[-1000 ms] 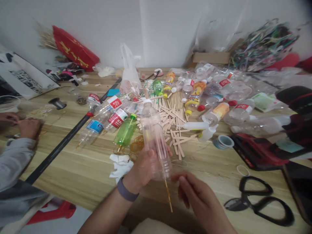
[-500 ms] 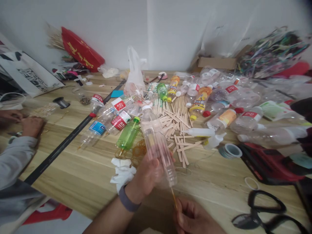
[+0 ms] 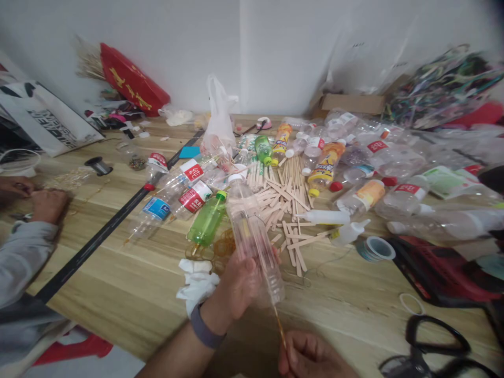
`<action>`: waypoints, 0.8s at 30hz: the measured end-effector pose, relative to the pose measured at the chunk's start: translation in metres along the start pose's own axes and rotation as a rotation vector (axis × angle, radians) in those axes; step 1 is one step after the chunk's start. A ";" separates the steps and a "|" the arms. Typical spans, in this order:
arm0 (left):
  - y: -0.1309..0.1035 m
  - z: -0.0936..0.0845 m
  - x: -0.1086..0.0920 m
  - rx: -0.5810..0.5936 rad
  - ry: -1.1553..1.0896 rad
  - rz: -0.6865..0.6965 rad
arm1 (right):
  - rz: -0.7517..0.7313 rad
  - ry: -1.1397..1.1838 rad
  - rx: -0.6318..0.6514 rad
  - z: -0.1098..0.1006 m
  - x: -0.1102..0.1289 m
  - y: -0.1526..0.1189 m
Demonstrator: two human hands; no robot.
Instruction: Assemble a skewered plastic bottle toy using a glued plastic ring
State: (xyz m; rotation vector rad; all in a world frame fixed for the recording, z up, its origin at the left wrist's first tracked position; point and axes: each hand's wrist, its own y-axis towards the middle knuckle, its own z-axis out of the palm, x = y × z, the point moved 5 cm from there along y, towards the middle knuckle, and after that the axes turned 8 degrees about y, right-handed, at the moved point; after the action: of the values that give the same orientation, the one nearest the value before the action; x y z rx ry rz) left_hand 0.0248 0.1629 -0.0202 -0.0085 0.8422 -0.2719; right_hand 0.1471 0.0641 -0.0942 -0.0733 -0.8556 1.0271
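Note:
My left hand (image 3: pixel 242 281), with a dark band on its wrist, is wrapped round a clear plastic bottle (image 3: pixel 252 226). The bottle tilts with its white cap up and away from me and its base toward me. From the base comes a thin brownish strand, a stretched rubber band by its look (image 3: pixel 280 325). My right hand (image 3: pixel 303 354) pinches the strand's near end, low in the view. Left of the bottle lie a green bottle (image 3: pixel 207 219), a heap of rubber bands (image 3: pixel 222 244) and crumpled white tissue (image 3: pixel 197 283).
Wooden craft sticks (image 3: pixel 293 241) are scattered beyond my hands. Many bottles, glue bottles (image 3: pixel 348 232) and a spool (image 3: pixel 376 249) lie to the right. Black scissors (image 3: pixel 433 341) sit at the near right. At the left, another person's hands (image 3: pixel 49 205) work beyond a black strip (image 3: pixel 102 233).
My right hand has drawn slightly down, away from the bottle's base, and more of the brownish strand shows. My left hand keeps its hold on the bottle. The view has shifted slightly.

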 end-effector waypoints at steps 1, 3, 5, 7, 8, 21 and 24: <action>0.000 0.000 0.001 0.004 -0.001 -0.003 | -0.021 0.008 0.001 -0.001 0.000 0.002; 0.000 0.000 0.002 0.005 -0.003 -0.010 | -0.081 0.028 -0.003 -0.001 0.002 0.005; 0.000 0.000 0.002 -0.001 -0.006 -0.013 | -0.121 0.037 0.024 0.002 0.004 0.005; 0.000 -0.001 0.002 -0.012 -0.007 -0.016 | -0.113 0.031 0.050 0.007 0.004 0.004; 0.000 -0.001 0.002 -0.018 -0.008 -0.015 | -0.097 0.029 0.046 0.008 0.004 0.003; -0.002 -0.002 0.006 0.020 -0.016 -0.006 | -0.064 0.075 0.009 0.000 -0.005 0.006; -0.002 -0.004 0.006 0.011 -0.023 0.003 | -0.023 0.036 0.029 0.002 -0.006 0.003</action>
State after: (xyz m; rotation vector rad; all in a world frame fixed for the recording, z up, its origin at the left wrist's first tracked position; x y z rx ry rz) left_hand 0.0253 0.1603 -0.0273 0.0000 0.8183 -0.2729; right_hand 0.1419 0.0602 -0.0979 -0.0573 -0.8068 1.0140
